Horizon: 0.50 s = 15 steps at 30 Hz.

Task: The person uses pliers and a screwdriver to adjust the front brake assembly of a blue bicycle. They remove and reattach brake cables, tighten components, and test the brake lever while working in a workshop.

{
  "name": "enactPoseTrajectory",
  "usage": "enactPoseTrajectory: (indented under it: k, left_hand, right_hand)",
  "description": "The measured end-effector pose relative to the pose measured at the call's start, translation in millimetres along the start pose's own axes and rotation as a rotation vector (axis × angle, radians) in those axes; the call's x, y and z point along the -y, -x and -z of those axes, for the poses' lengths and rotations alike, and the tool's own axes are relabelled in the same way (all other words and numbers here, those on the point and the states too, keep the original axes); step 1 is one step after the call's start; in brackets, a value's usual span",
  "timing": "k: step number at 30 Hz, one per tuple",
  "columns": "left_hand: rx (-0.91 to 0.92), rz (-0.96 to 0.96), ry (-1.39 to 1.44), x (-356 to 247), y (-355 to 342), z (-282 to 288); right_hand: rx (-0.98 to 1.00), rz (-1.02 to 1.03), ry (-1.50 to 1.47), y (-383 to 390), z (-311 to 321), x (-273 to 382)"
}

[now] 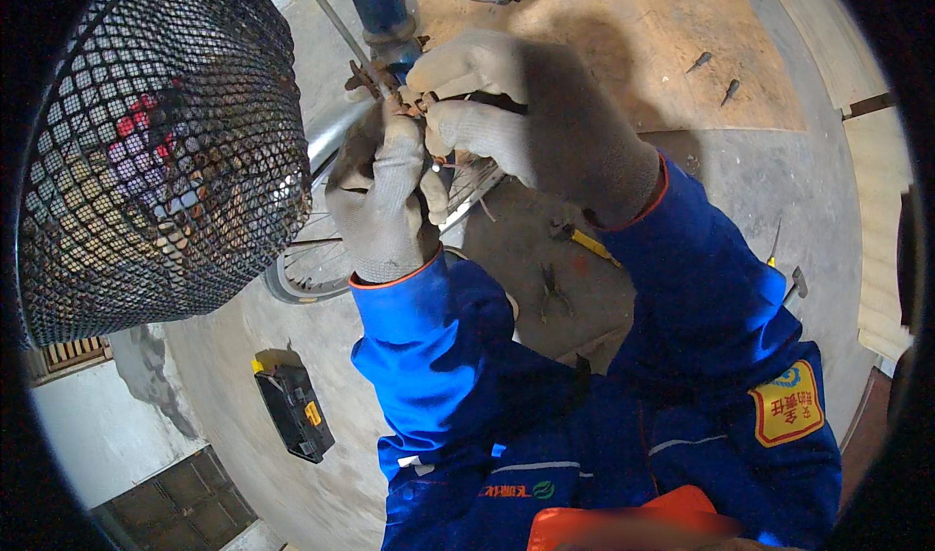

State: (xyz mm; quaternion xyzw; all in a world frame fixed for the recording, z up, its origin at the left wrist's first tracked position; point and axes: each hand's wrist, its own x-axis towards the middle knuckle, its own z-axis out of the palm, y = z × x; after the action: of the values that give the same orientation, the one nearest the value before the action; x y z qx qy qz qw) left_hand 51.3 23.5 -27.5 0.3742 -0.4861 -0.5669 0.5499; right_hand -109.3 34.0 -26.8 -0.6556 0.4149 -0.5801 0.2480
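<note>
Both my hands wear light grey work gloves and meet at a small rusty metal fitting at the lower end of a thin metal rod. My left hand is closed, its thumb pressed up against the fitting from below; part of its grip is hidden. From the right, my right hand pinches the same fitting between thumb and fingers. A blue tube of the bicycle stands just beyond. Below my hands show the spoked wheel and a thin loose wire.
A black mesh basket with colourful contents fills the left. An open black tool case lies on the concrete floor. Pliers, a yellow-handled tool, a hammer and two small dark tools lie right of the wheel.
</note>
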Motion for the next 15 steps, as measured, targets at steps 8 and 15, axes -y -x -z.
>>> enactPoseTrajectory:
  k: [8,15]
  left_hand:
    - [0.020,-0.044,-0.016,5,-1,1]
    - [0.057,-0.044,0.002,5,-1,1]
  right_hand:
    - [0.038,0.110,0.283,2,4,-1]
    - [0.066,0.125,0.422,0,2,-10]
